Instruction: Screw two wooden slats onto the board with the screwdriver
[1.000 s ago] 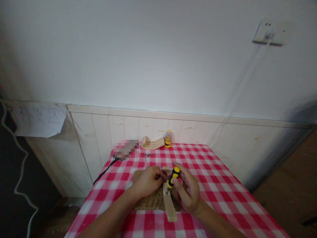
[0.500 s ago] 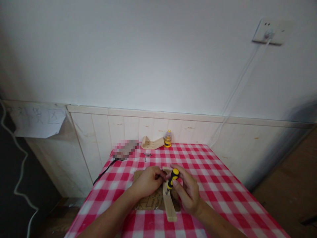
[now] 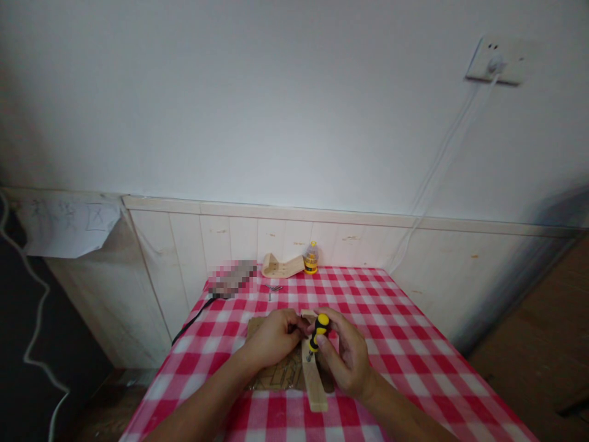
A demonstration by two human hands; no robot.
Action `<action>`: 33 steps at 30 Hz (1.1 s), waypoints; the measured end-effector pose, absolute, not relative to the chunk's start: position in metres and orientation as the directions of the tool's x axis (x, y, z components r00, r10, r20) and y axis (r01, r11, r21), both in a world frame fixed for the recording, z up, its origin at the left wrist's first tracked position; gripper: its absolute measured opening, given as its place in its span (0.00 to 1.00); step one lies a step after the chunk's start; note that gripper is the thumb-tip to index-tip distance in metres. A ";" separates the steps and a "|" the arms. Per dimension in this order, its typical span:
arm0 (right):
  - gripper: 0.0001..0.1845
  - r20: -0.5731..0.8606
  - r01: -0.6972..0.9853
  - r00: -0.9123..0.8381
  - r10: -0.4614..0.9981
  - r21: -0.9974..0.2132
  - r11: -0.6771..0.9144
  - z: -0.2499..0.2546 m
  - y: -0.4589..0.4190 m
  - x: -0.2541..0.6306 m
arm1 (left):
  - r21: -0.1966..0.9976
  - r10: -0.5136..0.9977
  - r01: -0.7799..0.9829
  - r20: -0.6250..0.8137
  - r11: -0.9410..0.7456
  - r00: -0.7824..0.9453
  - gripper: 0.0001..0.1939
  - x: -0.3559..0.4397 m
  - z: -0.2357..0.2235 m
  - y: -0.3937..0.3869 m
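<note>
My right hand (image 3: 350, 356) grips a short yellow-and-black screwdriver (image 3: 321, 331), which leans with its tip down on a pale wooden piece (image 3: 315, 388). That piece lies lengthwise over a brown cardboard sheet (image 3: 272, 376), its near end reaching past the sheet. On the left side, my left hand (image 3: 276, 337) has its fingers closed at the upper part of the wood. The fingertips there are partly hidden, and the wood seems to be what they grip. Whether a screw sits under the screwdriver tip is too small to tell.
Several small screws (image 3: 275, 287) lie farther back on the red-and-white checked tablecloth (image 3: 386, 331). Behind them stand an angled wooden part (image 3: 281, 267) and a yellow-based clear bottle-shaped container (image 3: 311, 259) by the wall. A blurred-out item (image 3: 234, 279) with a black strap rests at the back left.
The view has shifted very slightly. Both hands, the screwdriver and the wooden piece stay in nearly the same places.
</note>
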State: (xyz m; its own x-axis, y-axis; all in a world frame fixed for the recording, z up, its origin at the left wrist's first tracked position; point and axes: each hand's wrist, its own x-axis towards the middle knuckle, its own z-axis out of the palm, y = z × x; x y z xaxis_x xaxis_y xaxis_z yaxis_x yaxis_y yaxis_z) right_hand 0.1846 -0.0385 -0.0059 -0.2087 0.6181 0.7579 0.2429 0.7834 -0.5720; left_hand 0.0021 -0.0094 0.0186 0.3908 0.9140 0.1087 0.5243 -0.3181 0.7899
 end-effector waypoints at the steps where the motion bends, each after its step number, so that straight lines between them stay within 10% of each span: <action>1: 0.20 0.760 0.246 -0.202 0.618 -0.572 0.783 -0.006 -0.038 0.184 | 0.796 0.909 0.510 0.116 -0.326 0.400 0.13 0.002 0.016 -0.008; 33: 0.12 0.708 0.235 0.044 0.705 -0.693 0.682 -0.005 -0.034 0.171 | 0.785 0.932 0.558 0.064 -0.268 0.357 0.12 0.003 0.021 -0.011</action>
